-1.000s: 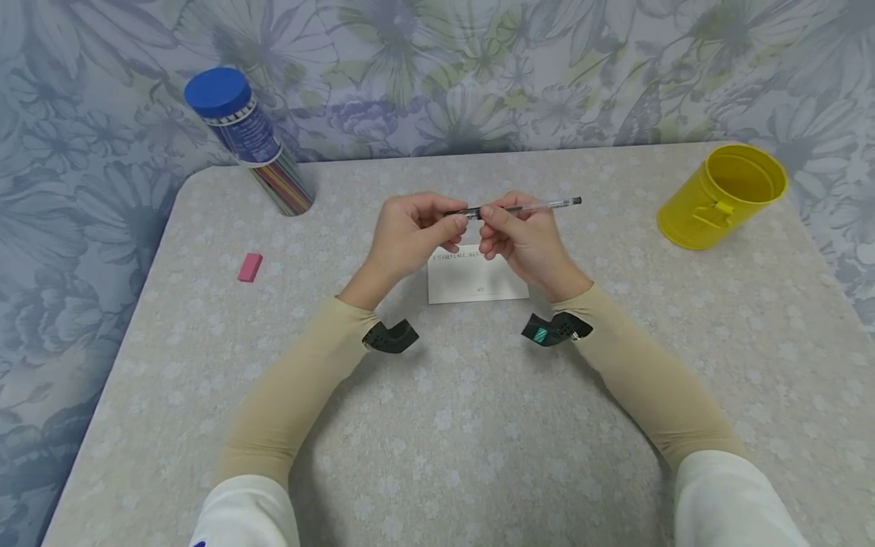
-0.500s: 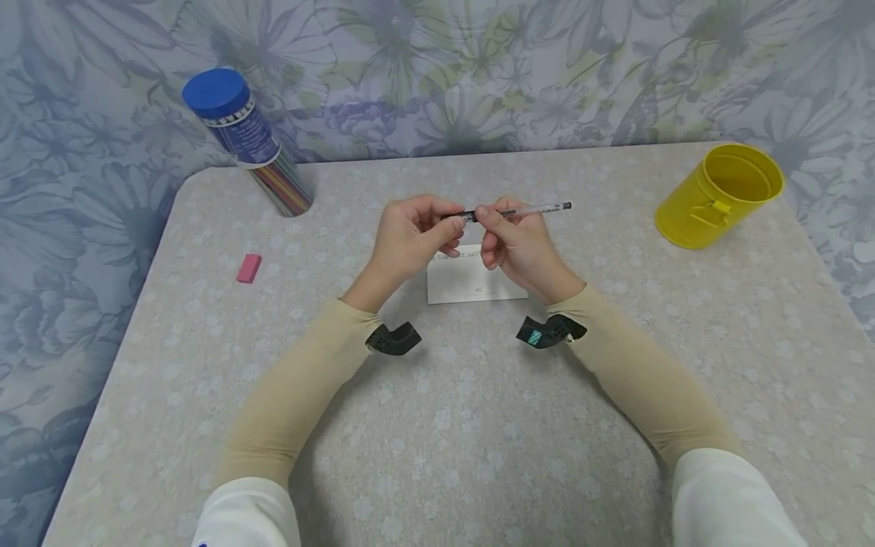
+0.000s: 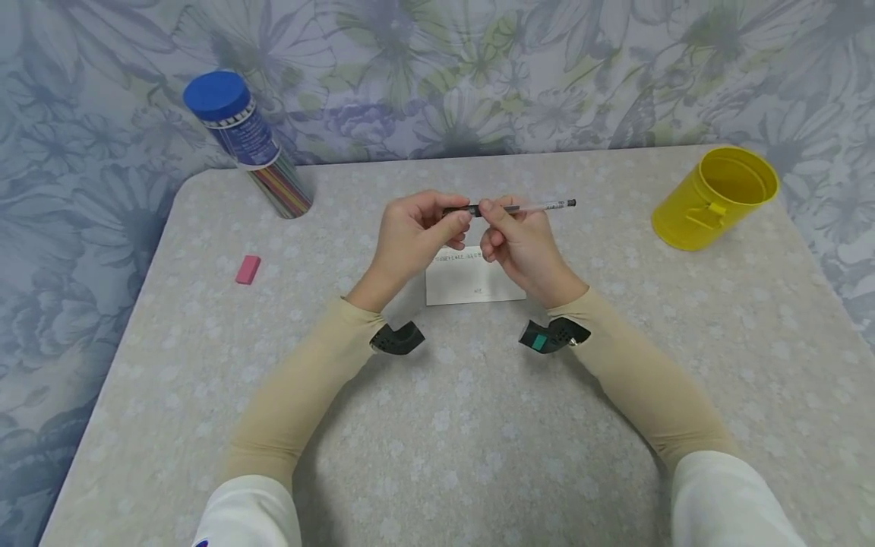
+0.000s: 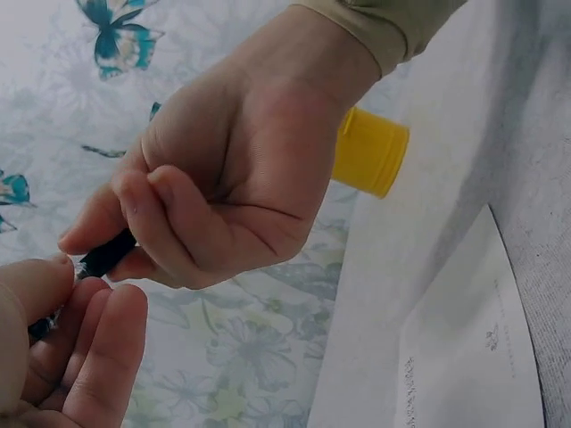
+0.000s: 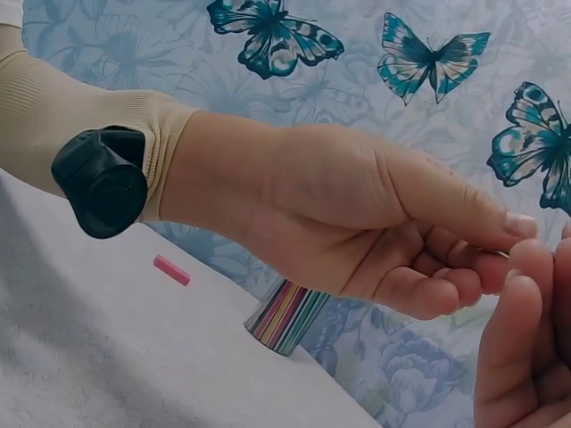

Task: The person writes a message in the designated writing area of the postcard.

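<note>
Both hands meet above a small white paper card that bears lines of writing. Between them runs a thin pen, with a clear barrel and a dark end, roughly level. My left hand pinches the dark left end between thumb and fingertips. Thumb and forefinger of my right hand hold the pen near its dark section, and the barrel sticks out to the right. In the left wrist view, a black part of the pen shows at the right fingertips. Fingers mostly hide the pen in the right wrist view.
A pink eraser lies on the left of the table. Behind it stands a blue-lidded tube of coloured sticks, perhaps pencils. A yellow bucket stands at the back right. The patterned wall rises behind the table.
The right hand and pen shifted slightly left, then a little back to the right. The pen's barrel has turned, showing its print differently. Both hands keep their pinch.
</note>
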Action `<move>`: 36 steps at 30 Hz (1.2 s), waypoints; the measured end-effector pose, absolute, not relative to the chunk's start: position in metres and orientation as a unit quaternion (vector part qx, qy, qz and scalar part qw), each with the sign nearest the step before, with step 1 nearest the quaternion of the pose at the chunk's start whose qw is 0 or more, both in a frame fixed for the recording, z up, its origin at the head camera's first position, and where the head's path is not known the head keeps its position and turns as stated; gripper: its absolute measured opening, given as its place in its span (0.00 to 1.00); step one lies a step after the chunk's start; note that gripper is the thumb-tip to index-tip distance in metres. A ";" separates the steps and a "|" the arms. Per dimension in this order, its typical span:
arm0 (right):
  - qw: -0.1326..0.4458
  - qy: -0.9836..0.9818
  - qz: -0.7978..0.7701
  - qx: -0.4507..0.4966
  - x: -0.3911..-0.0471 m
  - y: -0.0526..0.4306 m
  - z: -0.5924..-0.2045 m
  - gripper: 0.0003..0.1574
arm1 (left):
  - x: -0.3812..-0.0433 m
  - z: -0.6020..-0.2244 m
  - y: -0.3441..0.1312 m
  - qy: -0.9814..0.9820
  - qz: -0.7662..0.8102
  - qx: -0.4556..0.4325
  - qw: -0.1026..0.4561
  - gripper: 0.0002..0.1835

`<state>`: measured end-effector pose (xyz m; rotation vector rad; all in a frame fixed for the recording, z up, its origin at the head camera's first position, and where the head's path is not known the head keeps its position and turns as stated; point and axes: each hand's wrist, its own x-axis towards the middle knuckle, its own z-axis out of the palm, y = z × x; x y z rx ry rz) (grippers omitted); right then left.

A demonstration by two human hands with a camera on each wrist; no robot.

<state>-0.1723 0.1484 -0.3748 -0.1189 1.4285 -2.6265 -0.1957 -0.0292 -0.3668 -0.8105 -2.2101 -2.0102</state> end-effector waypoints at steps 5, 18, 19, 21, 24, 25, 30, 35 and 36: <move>0.081 0.482 -0.872 -0.031 -0.174 0.148 -0.374 0.11 | -0.198 -0.369 -0.032 -0.714 -0.653 -0.251 0.014 0.11; 0.070 0.488 -0.869 -0.045 -0.177 0.154 -0.371 0.08 | -0.197 -0.365 -0.034 -0.737 -0.625 -0.258 0.016 0.13; 0.070 0.485 -0.870 -0.047 -0.176 0.153 -0.371 0.08 | -0.197 -0.365 -0.034 -0.738 -0.624 -0.258 0.018 0.13; 0.070 0.476 -0.875 -0.048 -0.176 0.153 -0.370 0.10 | -0.197 -0.364 -0.034 -0.740 -0.621 -0.257 0.021 0.13; 0.065 0.462 -0.883 -0.048 -0.176 0.152 -0.368 0.14 | -0.197 -0.363 -0.035 -0.746 -0.615 -0.255 0.022 0.14; 0.060 0.460 -0.885 -0.047 -0.175 0.151 -0.368 0.16 | -0.197 -0.363 -0.036 -0.748 -0.612 -0.256 0.021 0.14; 0.033 0.489 -0.871 -0.021 -0.178 0.153 -0.367 0.17 | -0.194 -0.360 -0.040 -0.771 -0.582 -0.258 0.012 0.16; 0.043 0.531 -0.846 0.001 -0.184 0.170 -0.366 0.13 | -0.193 -0.354 -0.051 -0.809 -0.534 -0.247 0.003 0.17; 0.050 0.541 -0.840 0.005 -0.186 0.175 -0.366 0.13 | -0.193 -0.354 -0.054 -0.815 -0.525 -0.245 0.003 0.17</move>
